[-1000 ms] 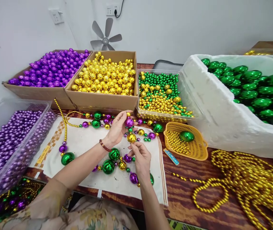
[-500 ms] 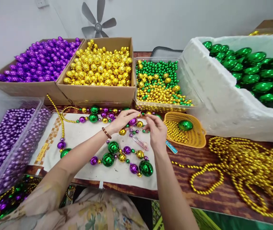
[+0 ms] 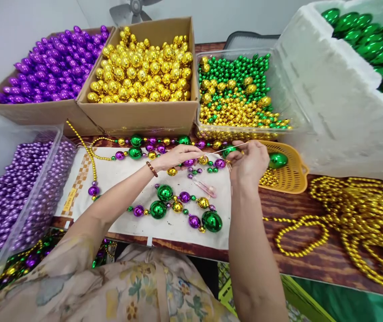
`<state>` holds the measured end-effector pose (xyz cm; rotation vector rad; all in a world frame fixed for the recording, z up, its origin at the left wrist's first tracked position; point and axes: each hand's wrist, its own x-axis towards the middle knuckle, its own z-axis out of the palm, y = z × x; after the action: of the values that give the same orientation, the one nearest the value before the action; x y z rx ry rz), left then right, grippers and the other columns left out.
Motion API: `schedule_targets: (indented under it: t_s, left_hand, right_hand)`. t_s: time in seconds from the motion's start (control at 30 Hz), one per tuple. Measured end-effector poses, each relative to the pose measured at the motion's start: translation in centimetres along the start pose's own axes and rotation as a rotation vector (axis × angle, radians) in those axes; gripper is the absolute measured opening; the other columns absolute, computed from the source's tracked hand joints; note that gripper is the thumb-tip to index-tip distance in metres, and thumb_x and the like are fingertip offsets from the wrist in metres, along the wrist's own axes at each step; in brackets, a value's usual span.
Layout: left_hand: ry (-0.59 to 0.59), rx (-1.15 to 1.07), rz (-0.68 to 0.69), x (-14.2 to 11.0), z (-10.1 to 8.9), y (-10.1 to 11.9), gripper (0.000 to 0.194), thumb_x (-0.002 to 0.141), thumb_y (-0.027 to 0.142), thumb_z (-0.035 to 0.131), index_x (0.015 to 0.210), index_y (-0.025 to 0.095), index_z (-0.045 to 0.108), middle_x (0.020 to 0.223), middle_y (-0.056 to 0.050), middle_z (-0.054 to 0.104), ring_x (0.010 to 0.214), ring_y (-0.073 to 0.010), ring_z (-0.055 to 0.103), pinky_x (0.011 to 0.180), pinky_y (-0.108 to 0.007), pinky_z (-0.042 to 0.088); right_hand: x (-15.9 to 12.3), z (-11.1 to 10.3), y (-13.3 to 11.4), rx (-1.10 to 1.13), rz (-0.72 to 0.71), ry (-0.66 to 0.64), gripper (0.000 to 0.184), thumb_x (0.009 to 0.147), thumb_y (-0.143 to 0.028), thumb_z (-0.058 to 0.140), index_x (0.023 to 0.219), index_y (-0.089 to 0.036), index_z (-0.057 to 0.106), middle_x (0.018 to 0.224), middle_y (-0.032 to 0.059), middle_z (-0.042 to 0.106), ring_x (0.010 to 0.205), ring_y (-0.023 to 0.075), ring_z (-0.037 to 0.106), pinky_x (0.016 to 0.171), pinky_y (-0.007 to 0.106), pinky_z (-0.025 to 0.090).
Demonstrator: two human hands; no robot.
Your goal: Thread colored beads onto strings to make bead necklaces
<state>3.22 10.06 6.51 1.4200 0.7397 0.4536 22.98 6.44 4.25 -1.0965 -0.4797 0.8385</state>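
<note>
A thin white thread (image 3: 224, 150) stretches taut between my two hands. My right hand (image 3: 250, 163) pinches its far end, fingers closed, over the yellow basket's left side. My left hand (image 3: 180, 156), wearing a brown bead bracelet (image 3: 151, 168), has its fingers pressed together on the thread's other end. Beside those fingertips are a gold bead (image 3: 204, 159) and a purple bead (image 3: 189, 163), partly hidden by the fingers. Small loose beads and a pink-tipped clear tool (image 3: 205, 188) lie on the white cloth (image 3: 117, 179) just below. Nearer me rests a strung row with a big green bead (image 3: 212, 221).
Boxes of purple beads (image 3: 57, 67) and gold beads (image 3: 144, 67) stand behind. A clear tub (image 3: 245, 130) holds green and gold beads. At right are a foam box (image 3: 339, 98), a yellow basket (image 3: 294, 172) and piled gold bead chain (image 3: 362, 214). A purple bead tub (image 3: 13, 192) stands left.
My right hand has moved right and away from my left, drawing out the thread between them. My left hand stays near the same beads. The whole view has shifted downward.
</note>
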Motion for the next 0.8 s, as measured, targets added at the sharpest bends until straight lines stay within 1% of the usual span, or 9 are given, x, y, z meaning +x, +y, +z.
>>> schedule_targets:
  t_s: [0.07,0.13,0.23,0.3,0.4,0.5,0.57,0.63,0.8]
  left_hand:
    - [-0.022,0.026,-0.022,0.2,-0.2,-0.5,0.032,0.092,0.045,0.062,0.104,0.018,0.074,0.080,-0.004,0.064,0.046,-0.0055,0.044,0.043,-0.020,0.025]
    - [-0.023,0.037,-0.045,0.3,-0.2,-0.7,0.033,0.093,0.046,0.060,0.106,0.018,0.072,0.077,-0.002,0.062,0.044,-0.0050,0.042,0.042,-0.020,0.025]
    - [-0.029,0.078,-0.057,0.3,-0.3,-0.2,0.030,0.095,0.042,0.057,0.104,0.017,0.070,0.070,0.002,0.054,0.044,-0.0044,0.040,0.042,-0.018,0.025]
    - [-0.044,0.134,-0.063,-0.1,-0.5,0.5,0.029,0.096,0.041,0.057,0.104,0.016,0.069,0.067,0.003,0.050,0.044,-0.0045,0.040,0.042,-0.018,0.026]
    - [-0.066,0.209,-0.050,-1.2,-1.0,1.9,0.028,0.096,0.040,0.056,0.103,0.016,0.070,0.064,0.004,0.047,0.045,-0.0045,0.039,0.043,-0.018,0.029]
    - [-0.066,0.274,0.001,-2.3,-1.4,3.0,0.026,0.097,0.037,0.056,0.097,0.014,0.069,0.066,0.004,0.047,0.046,-0.0046,0.041,0.044,-0.019,0.034]
    - [-0.051,0.303,0.032,-2.9,-1.6,3.3,0.025,0.097,0.035,0.055,0.096,0.014,0.068,0.065,0.003,0.047,0.047,-0.0051,0.043,0.044,-0.019,0.036]
    - [-0.026,0.302,0.057,-3.6,-1.8,3.4,0.024,0.097,0.034,0.054,0.096,0.015,0.068,0.066,0.003,0.047,0.049,-0.0055,0.044,0.045,-0.018,0.038]
    - [0.008,0.281,0.047,-5.5,-2.2,3.3,0.023,0.096,0.034,0.054,0.094,0.015,0.067,0.070,0.001,0.051,0.053,-0.0057,0.046,0.046,-0.017,0.041]
  right_hand:
    - [0.0,-0.4,0.0,0.066,0.060,-0.053,0.021,0.089,-0.038,0.064,0.089,-0.022,0.051,0.076,-0.0038,0.069,0.048,0.0073,0.060,0.043,0.017,0.047]
    - [-0.9,-0.4,0.5,0.070,0.111,-0.207,0.028,0.081,-0.039,0.076,0.091,-0.021,0.057,0.081,-0.0019,0.072,0.057,0.0089,0.066,0.046,0.016,0.050]
    - [-2.9,0.2,1.8,0.003,0.127,-0.351,0.034,0.069,-0.038,0.086,0.084,-0.019,0.063,0.078,-0.0021,0.072,0.055,0.0079,0.065,0.042,0.014,0.047]
    - [-3.5,0.5,2.3,0.004,0.096,-0.327,0.035,0.072,-0.044,0.084,0.080,-0.020,0.060,0.072,-0.0038,0.070,0.051,0.0082,0.064,0.039,0.013,0.044]
    - [-3.2,0.9,1.7,0.094,0.081,-0.290,0.037,0.080,-0.053,0.076,0.086,-0.024,0.053,0.070,-0.0055,0.070,0.055,0.0112,0.069,0.039,0.014,0.045]
    - [-3.0,1.5,0.3,0.151,0.130,-0.391,0.034,0.081,-0.048,0.078,0.093,-0.027,0.055,0.075,-0.0053,0.072,0.062,0.0120,0.072,0.043,0.015,0.050]
    - [-3.6,2.2,-0.4,0.145,0.162,-0.473,0.033,0.076,-0.041,0.083,0.094,-0.026,0.059,0.080,-0.0042,0.073,0.066,0.0109,0.072,0.047,0.015,0.054]
    - [-4.6,2.9,-0.7,0.115,0.164,-0.501,0.034,0.073,-0.041,0.085,0.091,-0.023,0.062,0.084,-0.0026,0.075,0.064,0.0096,0.070,0.048,0.015,0.054]
    - [-6.5,4.7,-0.7,0.004,0.123,-0.447,0.042,0.083,-0.062,0.070,0.088,-0.024,0.055,0.072,-0.0029,0.073,0.052,0.0113,0.068,0.043,0.017,0.051]
